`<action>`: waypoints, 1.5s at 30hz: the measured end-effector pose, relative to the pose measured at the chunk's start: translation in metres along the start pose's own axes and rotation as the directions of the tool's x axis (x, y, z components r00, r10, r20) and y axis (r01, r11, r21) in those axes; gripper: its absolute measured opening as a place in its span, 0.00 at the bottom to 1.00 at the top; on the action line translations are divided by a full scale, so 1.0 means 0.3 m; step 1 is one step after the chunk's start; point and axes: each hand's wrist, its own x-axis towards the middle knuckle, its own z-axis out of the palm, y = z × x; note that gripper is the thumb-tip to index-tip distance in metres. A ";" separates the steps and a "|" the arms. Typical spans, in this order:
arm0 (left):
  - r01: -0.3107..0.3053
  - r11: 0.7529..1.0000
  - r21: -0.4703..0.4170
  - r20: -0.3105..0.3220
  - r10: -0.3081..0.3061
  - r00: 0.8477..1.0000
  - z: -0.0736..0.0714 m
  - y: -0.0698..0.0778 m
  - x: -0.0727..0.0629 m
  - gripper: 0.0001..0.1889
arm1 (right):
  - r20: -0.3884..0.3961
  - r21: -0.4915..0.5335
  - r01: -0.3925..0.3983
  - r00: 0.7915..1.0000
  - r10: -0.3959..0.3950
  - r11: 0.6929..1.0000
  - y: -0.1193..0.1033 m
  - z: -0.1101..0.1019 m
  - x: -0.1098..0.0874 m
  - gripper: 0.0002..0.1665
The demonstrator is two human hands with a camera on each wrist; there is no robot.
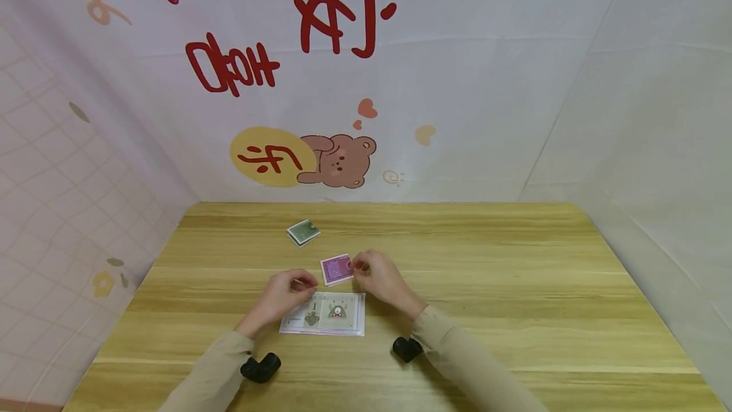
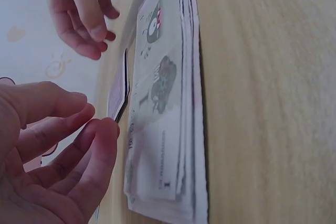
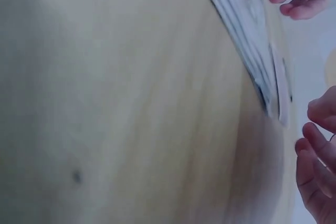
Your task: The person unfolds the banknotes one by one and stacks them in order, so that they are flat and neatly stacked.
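A stack of paper notes printed with cartoon figures (image 1: 337, 315) lies flat near the table's front, its layered edges showing in the left wrist view. Just behind it rests a folded purple note (image 1: 336, 269). My left hand (image 1: 286, 291) hovers by the stack's back left, fingers loosely curved with nothing visible between them. At the purple note's right side is my right hand (image 1: 380, 275), its fingers bent. In the left wrist view this right hand (image 2: 81, 14) appears raised above the table and holds nothing that shows.
Farther back on the wooden table (image 1: 486, 285) lies a folded green note (image 1: 304, 232). A white printed cloth (image 1: 474, 94) hangs behind the table and along both sides. Black wrist devices (image 1: 261, 368) sit at both cuffs.
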 end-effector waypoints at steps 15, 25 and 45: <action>0.108 0.993 -0.043 -0.127 -0.113 0.985 0.043 0.010 0.054 0.09 | -0.008 -0.126 -0.037 0.999 0.037 0.991 0.050 0.039 0.043 0.10; 0.221 0.961 -0.165 -0.093 -0.238 0.967 0.062 0.041 0.100 0.13 | -0.018 -0.085 -0.065 0.998 0.064 0.994 0.056 0.044 0.050 0.10; 0.317 0.835 -0.451 -0.133 -0.414 0.901 0.084 0.064 0.123 0.16 | -0.043 -0.091 -0.061 0.997 0.057 0.994 0.040 0.049 0.045 0.08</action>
